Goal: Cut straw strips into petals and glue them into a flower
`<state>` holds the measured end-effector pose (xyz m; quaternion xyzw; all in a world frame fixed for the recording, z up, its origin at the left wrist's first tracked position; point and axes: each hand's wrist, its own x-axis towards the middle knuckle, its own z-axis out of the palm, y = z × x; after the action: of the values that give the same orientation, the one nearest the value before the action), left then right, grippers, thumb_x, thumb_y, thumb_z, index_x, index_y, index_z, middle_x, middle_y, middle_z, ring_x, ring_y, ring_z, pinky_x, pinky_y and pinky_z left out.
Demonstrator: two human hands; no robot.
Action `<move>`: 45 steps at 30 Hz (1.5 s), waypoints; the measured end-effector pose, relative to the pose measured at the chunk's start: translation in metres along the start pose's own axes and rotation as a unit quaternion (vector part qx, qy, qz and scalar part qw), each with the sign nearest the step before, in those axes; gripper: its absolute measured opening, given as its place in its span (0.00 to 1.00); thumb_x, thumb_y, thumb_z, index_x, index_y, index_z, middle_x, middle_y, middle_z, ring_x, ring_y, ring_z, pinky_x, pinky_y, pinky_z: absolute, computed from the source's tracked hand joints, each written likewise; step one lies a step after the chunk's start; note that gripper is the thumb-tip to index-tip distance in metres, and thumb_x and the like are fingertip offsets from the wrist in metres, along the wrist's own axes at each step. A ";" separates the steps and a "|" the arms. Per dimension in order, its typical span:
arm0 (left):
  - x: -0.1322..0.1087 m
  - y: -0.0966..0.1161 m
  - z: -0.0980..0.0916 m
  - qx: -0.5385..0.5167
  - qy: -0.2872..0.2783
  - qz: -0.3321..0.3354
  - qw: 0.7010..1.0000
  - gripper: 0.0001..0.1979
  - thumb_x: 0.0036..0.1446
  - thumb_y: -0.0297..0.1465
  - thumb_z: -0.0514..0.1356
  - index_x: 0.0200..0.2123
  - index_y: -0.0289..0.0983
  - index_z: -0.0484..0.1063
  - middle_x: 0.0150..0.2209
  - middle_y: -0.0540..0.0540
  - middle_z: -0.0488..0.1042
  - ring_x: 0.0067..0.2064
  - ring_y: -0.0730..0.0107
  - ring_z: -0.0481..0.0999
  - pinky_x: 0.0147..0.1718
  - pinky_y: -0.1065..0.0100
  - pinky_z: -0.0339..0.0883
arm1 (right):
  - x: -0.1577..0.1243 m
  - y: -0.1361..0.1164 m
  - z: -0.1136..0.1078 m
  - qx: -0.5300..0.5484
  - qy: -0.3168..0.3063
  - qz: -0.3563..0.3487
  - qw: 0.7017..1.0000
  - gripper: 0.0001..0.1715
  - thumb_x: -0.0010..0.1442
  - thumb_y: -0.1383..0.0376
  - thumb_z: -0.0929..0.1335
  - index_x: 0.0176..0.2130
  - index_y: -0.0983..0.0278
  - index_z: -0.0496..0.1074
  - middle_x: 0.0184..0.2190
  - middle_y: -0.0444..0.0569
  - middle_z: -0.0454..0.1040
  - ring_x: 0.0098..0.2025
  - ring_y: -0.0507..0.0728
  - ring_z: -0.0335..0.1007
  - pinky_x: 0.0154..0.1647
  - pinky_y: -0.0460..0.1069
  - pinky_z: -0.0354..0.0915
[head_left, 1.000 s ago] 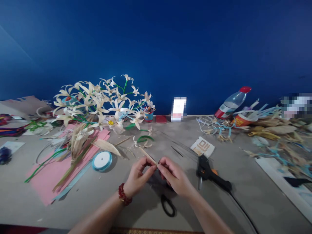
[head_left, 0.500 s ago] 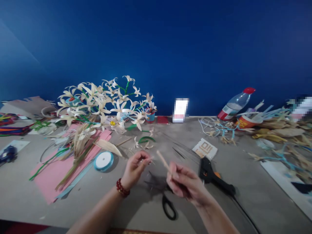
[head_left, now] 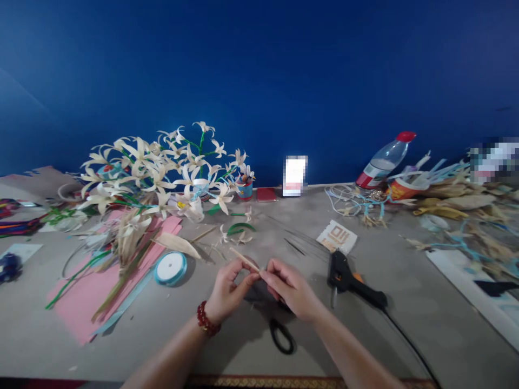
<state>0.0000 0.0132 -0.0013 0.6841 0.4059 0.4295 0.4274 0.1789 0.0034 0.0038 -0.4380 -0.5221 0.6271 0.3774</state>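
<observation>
My left hand [head_left: 230, 289], with a dark red bead bracelet [head_left: 208, 319] at the wrist, pinches a narrow pale strip of dried husk [head_left: 242, 257]. Its free end points up and left, above the left fingers. My right hand [head_left: 291, 287] meets the left at the strip's lower end, thumb and fingers closed there. Whatever else lies between the fingertips is too small to make out. Beneath both hands are black-handled scissors [head_left: 283, 336], blades mostly in shadow and covered. Small husk flowers with a green stem [head_left: 241, 228] lie just beyond the left hand.
To the right lies a black glue gun [head_left: 357, 283] with its cord, near a white packet [head_left: 337, 237]. Left are a ribbon spool [head_left: 170, 268], pink paper [head_left: 79, 302] and many husk flowers [head_left: 156, 175]. A tilted bottle [head_left: 385, 162] stands at the back right.
My right hand has moved left and brought the husk strip to my left hand, so the fingertips now meet. The strip leans further left. The view has shifted slightly.
</observation>
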 end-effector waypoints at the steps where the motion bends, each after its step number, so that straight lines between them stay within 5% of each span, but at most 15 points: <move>1: 0.000 0.001 0.000 0.002 -0.006 0.009 1.000 0.06 0.59 0.32 0.60 0.33 0.36 0.74 0.32 0.44 0.76 0.35 0.65 0.74 0.37 0.67 0.65 | -0.001 -0.001 -0.001 0.044 -0.022 0.032 0.998 0.23 0.59 0.48 0.67 0.26 0.61 0.58 0.15 0.35 0.57 0.17 0.46 0.45 0.16 0.41 0.43; 4: -0.001 0.001 -0.001 -0.005 -0.023 0.038 0.999 0.05 0.59 0.32 0.59 0.33 0.37 0.74 0.33 0.44 0.76 0.36 0.64 0.74 0.39 0.66 0.66 | -0.005 -0.004 -0.006 0.161 -0.108 0.106 0.975 0.23 0.55 0.49 0.70 0.28 0.61 0.59 0.14 0.33 0.56 0.15 0.44 0.38 0.14 0.41 0.35; 7: 0.002 -0.005 -0.002 -0.035 0.009 0.012 0.999 0.07 0.59 0.34 0.60 0.33 0.37 0.74 0.32 0.44 0.76 0.36 0.64 0.74 0.39 0.66 0.66 | -0.008 -0.007 -0.015 0.195 -0.174 0.075 0.962 0.27 0.51 0.45 0.71 0.26 0.60 0.58 0.13 0.33 0.55 0.13 0.44 0.40 0.13 0.41 0.38; 9: 0.005 -0.009 -0.003 -0.082 0.036 -0.044 0.995 0.09 0.59 0.36 0.61 0.32 0.36 0.73 0.30 0.46 0.75 0.34 0.67 0.73 0.37 0.68 0.66 | -0.007 -0.008 -0.024 0.134 -0.105 0.027 0.985 0.27 0.54 0.42 0.67 0.26 0.60 0.57 0.14 0.35 0.56 0.12 0.45 0.42 0.13 0.43 0.41; 11: 0.007 -0.011 -0.003 -0.140 0.042 -0.092 0.985 0.10 0.58 0.37 0.62 0.32 0.35 0.72 0.29 0.47 0.74 0.32 0.69 0.72 0.34 0.70 0.65 | -0.001 -0.007 -0.033 -0.041 0.042 -0.018 0.998 0.22 0.60 0.46 0.64 0.27 0.60 0.58 0.17 0.38 0.59 0.15 0.48 0.49 0.16 0.44 0.45; 13: 0.008 -0.010 -0.001 -0.181 0.044 -0.108 0.977 0.11 0.57 0.38 0.63 0.32 0.34 0.72 0.28 0.48 0.72 0.31 0.72 0.70 0.32 0.71 0.63 | 0.006 -0.004 -0.040 -0.277 0.154 -0.043 0.947 0.16 0.62 0.55 0.63 0.27 0.60 0.61 0.19 0.42 0.63 0.20 0.51 0.58 0.20 0.45 0.50; 15: 0.008 -0.008 0.001 -0.199 0.048 -0.110 0.973 0.11 0.56 0.38 0.63 0.32 0.34 0.72 0.27 0.49 0.71 0.30 0.73 0.68 0.32 0.72 0.62 | 0.010 0.000 -0.044 -0.461 0.175 -0.043 0.869 0.11 0.61 0.61 0.64 0.28 0.61 0.64 0.22 0.46 0.67 0.25 0.56 0.65 0.25 0.48 0.55; 18: 0.006 -0.006 0.002 -0.214 0.048 -0.118 0.968 0.11 0.56 0.37 0.64 0.31 0.34 0.72 0.26 0.50 0.70 0.29 0.74 0.67 0.31 0.72 0.61 | 0.011 0.000 -0.042 -0.547 0.171 -0.085 0.815 0.06 0.62 0.64 0.64 0.35 0.62 0.70 0.31 0.53 0.74 0.35 0.62 0.71 0.33 0.52 0.62; 23: 0.007 -0.004 0.002 -0.276 0.006 -0.162 0.947 0.11 0.53 0.36 0.66 0.29 0.34 0.72 0.24 0.51 0.70 0.27 0.75 0.67 0.30 0.73 0.60 | 0.004 -0.007 -0.022 -0.415 0.073 -0.257 0.869 0.12 0.64 0.67 0.63 0.48 0.61 0.69 0.46 0.54 0.74 0.43 0.58 0.72 0.47 0.52 0.66; 26: 0.008 -0.005 0.002 -0.349 -0.041 -0.218 0.910 0.10 0.50 0.34 0.67 0.28 0.33 0.71 0.23 0.50 0.70 0.26 0.76 0.68 0.29 0.74 0.61 | 0.002 -0.006 -0.013 -0.383 0.022 -0.302 0.873 0.12 0.64 0.69 0.63 0.46 0.58 0.70 0.44 0.52 0.76 0.46 0.59 0.71 0.49 0.53 0.66; 31: 0.008 -0.011 0.003 -0.431 -0.085 -0.292 0.850 0.08 0.49 0.31 0.66 0.28 0.34 0.70 0.21 0.51 0.68 0.22 0.76 0.66 0.29 0.72 0.64 | 0.003 -0.003 -0.011 -0.313 0.021 -0.319 0.894 0.06 0.64 0.68 0.65 0.41 0.60 0.71 0.38 0.50 0.76 0.41 0.57 0.72 0.43 0.51 0.67; 34: 0.006 -0.009 0.002 -0.369 -0.060 -0.250 0.893 0.07 0.53 0.32 0.62 0.30 0.34 0.70 0.24 0.50 0.69 0.26 0.74 0.68 0.31 0.71 0.64 | 0.004 -0.005 -0.013 -0.312 0.026 -0.311 0.897 0.05 0.64 0.69 0.64 0.38 0.60 0.70 0.36 0.48 0.75 0.38 0.56 0.72 0.41 0.49 0.66; 38: 0.003 0.000 0.002 -0.109 -0.027 -0.078 0.991 0.05 0.57 0.31 0.58 0.34 0.35 0.72 0.31 0.47 0.72 0.35 0.68 0.71 0.37 0.70 0.64 | 0.003 -0.007 -0.012 -0.365 0.063 -0.292 0.882 0.05 0.63 0.70 0.64 0.34 0.61 0.67 0.30 0.47 0.72 0.33 0.55 0.69 0.35 0.48 0.63; 41: 0.000 0.004 0.004 0.043 -0.010 -0.001 0.999 0.03 0.56 0.27 0.57 0.33 0.36 0.71 0.32 0.47 0.73 0.36 0.67 0.72 0.39 0.69 0.64 | 0.003 -0.005 -0.011 -0.395 0.080 -0.277 0.872 0.06 0.61 0.70 0.64 0.32 0.61 0.65 0.28 0.45 0.70 0.30 0.55 0.67 0.33 0.48 0.62; 45: -0.002 0.005 0.009 0.092 0.020 0.018 0.995 0.04 0.55 0.24 0.56 0.30 0.37 0.69 0.30 0.48 0.73 0.34 0.69 0.73 0.36 0.71 0.65 | 0.001 -0.002 -0.008 -0.375 0.082 -0.267 0.884 0.04 0.61 0.69 0.64 0.33 0.61 0.66 0.28 0.45 0.70 0.30 0.54 0.67 0.33 0.47 0.62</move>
<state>0.0085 0.0079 0.0004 0.7190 0.4396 0.4116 0.3469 0.1861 0.0068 0.0051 -0.4409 -0.7824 0.2219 0.3798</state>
